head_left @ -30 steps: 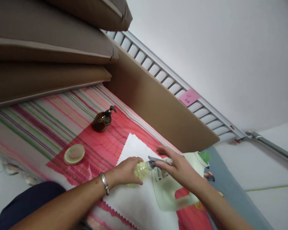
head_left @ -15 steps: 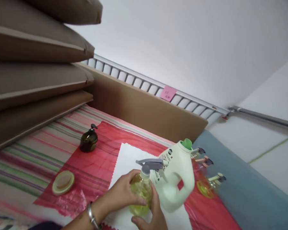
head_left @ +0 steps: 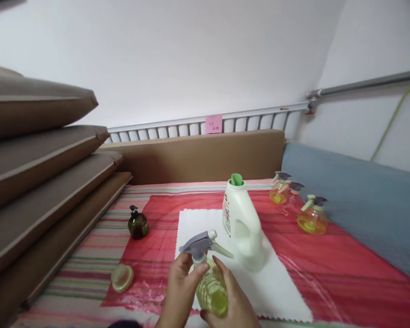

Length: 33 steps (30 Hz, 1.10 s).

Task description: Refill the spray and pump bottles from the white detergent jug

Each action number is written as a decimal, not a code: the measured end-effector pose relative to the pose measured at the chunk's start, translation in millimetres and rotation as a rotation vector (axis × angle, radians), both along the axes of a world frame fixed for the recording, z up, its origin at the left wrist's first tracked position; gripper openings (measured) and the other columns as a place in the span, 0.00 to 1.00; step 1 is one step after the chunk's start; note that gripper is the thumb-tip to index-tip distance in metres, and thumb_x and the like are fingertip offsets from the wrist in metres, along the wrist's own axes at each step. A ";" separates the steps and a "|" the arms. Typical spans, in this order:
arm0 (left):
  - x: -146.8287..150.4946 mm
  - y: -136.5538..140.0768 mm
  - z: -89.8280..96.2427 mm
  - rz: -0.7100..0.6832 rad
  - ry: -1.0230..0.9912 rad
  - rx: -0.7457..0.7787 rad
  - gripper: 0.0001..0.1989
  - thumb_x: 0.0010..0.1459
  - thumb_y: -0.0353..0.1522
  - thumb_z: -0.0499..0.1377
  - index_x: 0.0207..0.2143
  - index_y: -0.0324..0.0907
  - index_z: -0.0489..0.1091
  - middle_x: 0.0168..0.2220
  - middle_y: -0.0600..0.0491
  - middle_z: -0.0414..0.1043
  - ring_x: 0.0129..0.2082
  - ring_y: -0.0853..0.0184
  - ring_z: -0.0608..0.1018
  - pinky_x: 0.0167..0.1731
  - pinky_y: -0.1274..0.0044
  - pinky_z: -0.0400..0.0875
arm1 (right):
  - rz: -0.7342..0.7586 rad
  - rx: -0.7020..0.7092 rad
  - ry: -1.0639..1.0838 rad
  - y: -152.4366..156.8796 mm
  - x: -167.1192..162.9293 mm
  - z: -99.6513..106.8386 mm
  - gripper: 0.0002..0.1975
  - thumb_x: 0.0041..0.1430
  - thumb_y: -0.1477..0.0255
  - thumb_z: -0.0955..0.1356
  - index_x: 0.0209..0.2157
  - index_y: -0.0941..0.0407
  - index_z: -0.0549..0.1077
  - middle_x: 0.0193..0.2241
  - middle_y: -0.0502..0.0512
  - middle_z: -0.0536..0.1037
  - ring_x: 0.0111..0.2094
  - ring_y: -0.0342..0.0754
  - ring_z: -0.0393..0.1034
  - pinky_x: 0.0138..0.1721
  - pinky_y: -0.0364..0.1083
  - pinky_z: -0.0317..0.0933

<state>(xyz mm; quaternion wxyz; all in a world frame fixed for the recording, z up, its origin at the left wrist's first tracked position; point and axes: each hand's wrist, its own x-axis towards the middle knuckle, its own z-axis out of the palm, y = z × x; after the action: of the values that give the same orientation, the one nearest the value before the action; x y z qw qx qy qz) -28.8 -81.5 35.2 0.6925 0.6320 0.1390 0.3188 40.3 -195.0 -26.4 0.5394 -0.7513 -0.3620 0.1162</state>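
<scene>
Between both hands I hold a clear spray bottle (head_left: 210, 284) with yellow liquid and a grey trigger head, tilted over the white sheet. My left hand (head_left: 181, 287) wraps its neck and upper left side, thumb across the front. My right hand (head_left: 234, 296) grips its right side and lower part. Just beyond stands a pale green detergent jug (head_left: 244, 223) with a green spout and its handle toward the right. The jug rests on the white scalloped sheet (head_left: 280, 291). To the left lies a round pale green cap (head_left: 122, 278).
A dark pump bottle (head_left: 138, 225) stands at the left on the red plastic sheet (head_left: 164, 237). Several spray bottles (head_left: 312, 221) stand at the right. Stacked brown cushioned panels (head_left: 54, 196) border the left; a brown board (head_left: 198, 157) and a blue padded side (head_left: 348, 196) enclose the back and right.
The view has levelled and turned. The spray bottle, still in both hands, has tilted and turned so that its nozzle points right.
</scene>
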 end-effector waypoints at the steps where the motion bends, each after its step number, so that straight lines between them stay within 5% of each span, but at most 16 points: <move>1: -2.4 -2.2 4.1 0.004 0.024 0.006 0.17 0.47 0.41 0.67 0.37 0.41 0.76 0.41 0.47 0.79 0.47 0.53 0.76 0.51 0.65 0.66 | 0.010 0.011 0.004 -3.7 -1.2 4.5 0.44 0.34 0.78 0.67 0.58 0.56 0.54 0.55 0.63 0.67 0.56 0.58 0.62 0.55 0.55 0.58; 9: 0.1 -21.8 19.6 -0.132 0.063 -0.032 0.17 0.45 0.43 0.67 0.37 0.44 0.78 0.45 0.47 0.77 0.52 0.51 0.72 0.52 0.64 0.64 | 0.043 0.154 0.173 -31.8 -3.3 24.3 0.45 0.31 0.80 0.68 0.58 0.53 0.59 0.54 0.59 0.69 0.54 0.57 0.64 0.53 0.52 0.61; 14: 0.4 -26.2 9.8 -0.368 0.140 -0.042 0.40 0.35 0.53 0.68 0.50 0.44 0.70 0.48 0.43 0.74 0.49 0.48 0.73 0.49 0.63 0.66 | 0.308 0.374 0.456 -37.9 -0.4 41.0 0.39 0.37 0.71 0.69 0.56 0.51 0.62 0.43 0.56 0.77 0.39 0.54 0.74 0.39 0.50 0.68; 16: -6.3 -27.0 5.9 -0.382 0.153 -0.035 0.42 0.35 0.51 0.69 0.53 0.43 0.68 0.47 0.43 0.74 0.48 0.49 0.74 0.48 0.64 0.67 | 0.403 0.416 0.491 -38.7 0.0 48.8 0.38 0.38 0.70 0.69 0.56 0.51 0.61 0.42 0.56 0.77 0.39 0.53 0.74 0.41 0.50 0.67; 21: -19.7 -29.5 -1.2 -0.191 0.114 0.008 0.33 0.44 0.45 0.67 0.51 0.43 0.67 0.50 0.43 0.73 0.49 0.51 0.73 0.49 0.65 0.67 | 0.508 0.413 0.494 -33.6 -3.1 48.4 0.41 0.35 0.80 0.66 0.56 0.50 0.60 0.45 0.54 0.76 0.40 0.52 0.74 0.40 0.48 0.67; 27: -7.5 -18.8 -25.3 0.180 0.101 0.031 0.28 0.44 0.44 0.67 0.46 0.41 0.67 0.45 0.43 0.75 0.47 0.53 0.76 0.48 0.65 0.69 | 0.119 0.203 0.286 -30.6 9.2 26.9 0.33 0.40 0.76 0.66 0.53 0.54 0.66 0.52 0.60 0.72 0.51 0.55 0.68 0.49 0.52 0.63; 33: 12.3 -20.0 -47.0 0.489 0.097 0.433 0.24 0.48 0.42 0.65 0.45 0.41 0.69 0.43 0.44 0.75 0.46 0.54 0.75 0.48 0.64 0.68 | 0.038 0.087 0.150 -30.4 34.1 74.9 0.27 0.56 0.56 0.61 0.50 0.60 0.67 0.35 0.58 0.78 0.30 0.49 0.73 0.36 0.48 0.66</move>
<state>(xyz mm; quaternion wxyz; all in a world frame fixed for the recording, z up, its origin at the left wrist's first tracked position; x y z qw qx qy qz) -16.6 -101.5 -11.8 0.4377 0.7268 0.2485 0.4674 74.4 -225.4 48.5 0.5947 -0.7095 -0.3395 0.1667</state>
